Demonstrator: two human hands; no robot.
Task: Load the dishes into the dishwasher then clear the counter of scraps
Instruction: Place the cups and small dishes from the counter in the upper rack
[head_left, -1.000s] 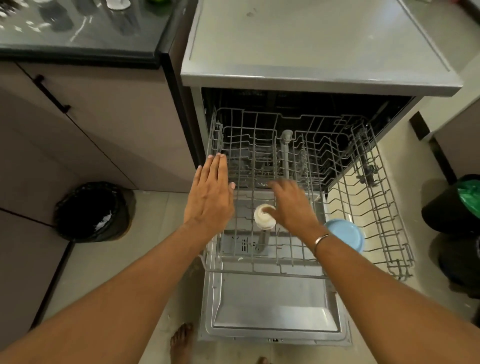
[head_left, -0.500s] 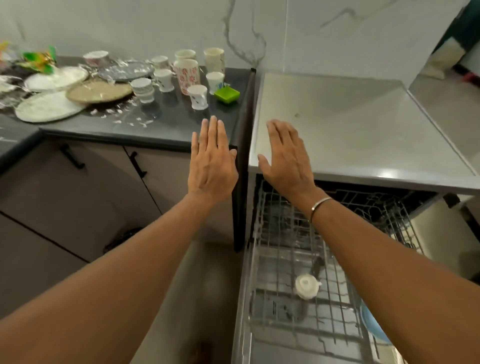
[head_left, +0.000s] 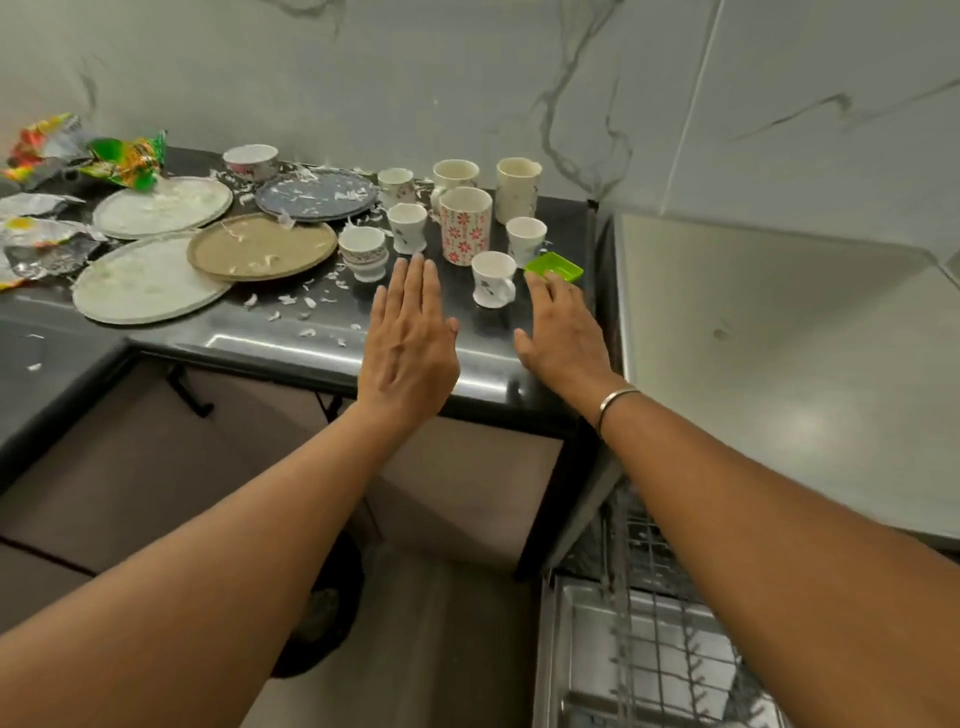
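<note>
Now | left hand, right hand: fingers straight, empty | white cup between | green dish at right fingertips

Four plates, eight cups and one bowl are sitting on the one counter. One green dish is lying among them.

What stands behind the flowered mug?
A cream cup stands right behind the flowered mug; only its rim and upper wall show, its lower part is covered.
</note>
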